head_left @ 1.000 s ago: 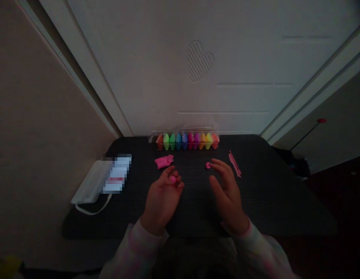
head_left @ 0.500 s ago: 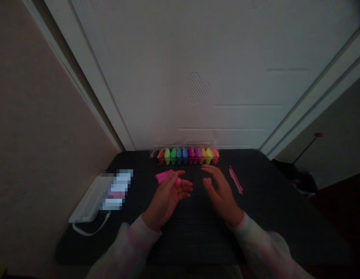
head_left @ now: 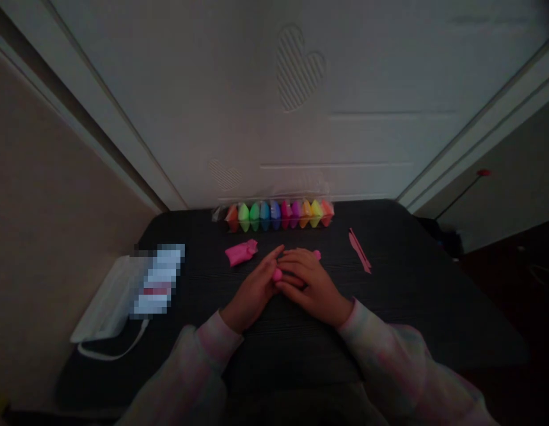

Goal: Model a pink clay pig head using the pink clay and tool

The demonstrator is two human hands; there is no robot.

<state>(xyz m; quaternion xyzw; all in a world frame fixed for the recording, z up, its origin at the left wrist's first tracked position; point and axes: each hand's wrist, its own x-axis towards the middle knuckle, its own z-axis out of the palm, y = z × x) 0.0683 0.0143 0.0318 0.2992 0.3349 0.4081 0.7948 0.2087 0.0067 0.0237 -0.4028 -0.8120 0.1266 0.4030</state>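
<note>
Fingers of my left hand (head_left: 252, 293) reach forward, loosely open, while my right hand (head_left: 312, 287) curves over them, half open and palm down. Between the two, a pink ball (head_left: 277, 275) shows, touching both hands, over the middle of the table (head_left: 412, 307). Bright packets (head_left: 274, 216) line the far edge, and a white mask (head_left: 108, 302) lies along the left edge. Dark surface runs from the pink tools (head_left: 359, 251) to the right edge. A pink packet (head_left: 240, 253) sits just beyond my left hand. My right hand partly hides a small pink piece (head_left: 317, 254); the near edge is dim.
</note>
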